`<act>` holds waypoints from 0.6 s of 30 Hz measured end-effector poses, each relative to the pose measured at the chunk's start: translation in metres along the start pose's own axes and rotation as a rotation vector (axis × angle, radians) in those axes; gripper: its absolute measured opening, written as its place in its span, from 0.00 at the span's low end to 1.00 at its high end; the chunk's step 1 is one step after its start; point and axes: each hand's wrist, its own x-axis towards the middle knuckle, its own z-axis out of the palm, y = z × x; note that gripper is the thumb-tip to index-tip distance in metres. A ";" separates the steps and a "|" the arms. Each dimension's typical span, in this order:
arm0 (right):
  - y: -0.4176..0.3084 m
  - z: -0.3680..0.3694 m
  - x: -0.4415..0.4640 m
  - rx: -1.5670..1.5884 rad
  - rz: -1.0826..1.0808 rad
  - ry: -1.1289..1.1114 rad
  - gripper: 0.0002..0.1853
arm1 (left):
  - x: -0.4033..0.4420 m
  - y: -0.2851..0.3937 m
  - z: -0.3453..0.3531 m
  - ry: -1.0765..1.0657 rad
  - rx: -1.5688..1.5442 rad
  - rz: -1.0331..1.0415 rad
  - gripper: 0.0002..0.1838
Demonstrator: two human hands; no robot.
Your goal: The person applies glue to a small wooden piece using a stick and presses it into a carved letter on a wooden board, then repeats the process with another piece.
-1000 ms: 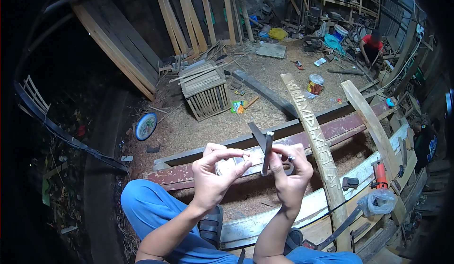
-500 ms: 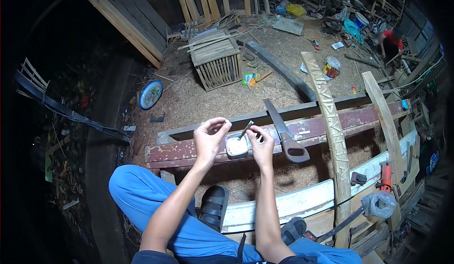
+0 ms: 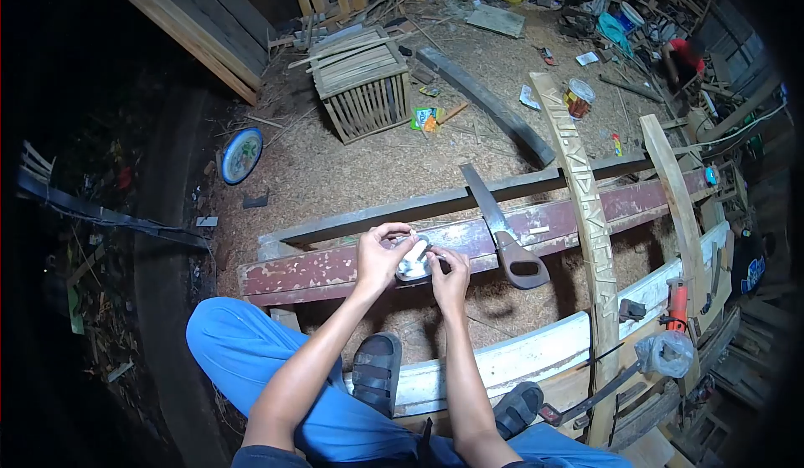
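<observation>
Both hands are close together over a small container with white contents [image 3: 412, 268] on the worn red board [image 3: 318, 272]. My left hand [image 3: 384, 257] has its thumb and fingers pinched at the container's upper side; what they hold is too small to make out. My right hand [image 3: 449, 274] is closed at the right side of the container, its fingertips on something small that I cannot identify. A handsaw [image 3: 494, 217] lies across the board to the right, its handle toward me. Beside the saw is a small pale piece [image 3: 538, 230].
A carved plank [image 3: 586, 208] and a plain plank [image 3: 674, 183] cross the boards at the right. Near them are a red power tool [image 3: 677, 305] and a plastic bag [image 3: 665, 353]. Beyond stand a slatted crate [image 3: 364, 99] and a can [image 3: 579, 98]. A person in red [image 3: 685, 56] crouches far right.
The saw, earlier near my right hand, now lies on the board. Both hands have come down and closer together over the container. The dark narrow piece at my right fingers is no longer distinct.
</observation>
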 end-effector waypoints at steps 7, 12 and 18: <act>-0.015 -0.023 0.009 0.188 0.137 0.182 0.25 | -0.004 0.048 0.017 -0.020 -0.135 0.052 0.12; -0.057 -0.056 0.018 0.217 0.180 0.255 0.26 | -0.026 0.103 0.024 -0.042 -0.123 0.198 0.12; -0.126 -0.109 0.012 0.452 0.100 0.225 0.13 | -0.057 0.143 0.030 -0.063 -0.263 0.213 0.13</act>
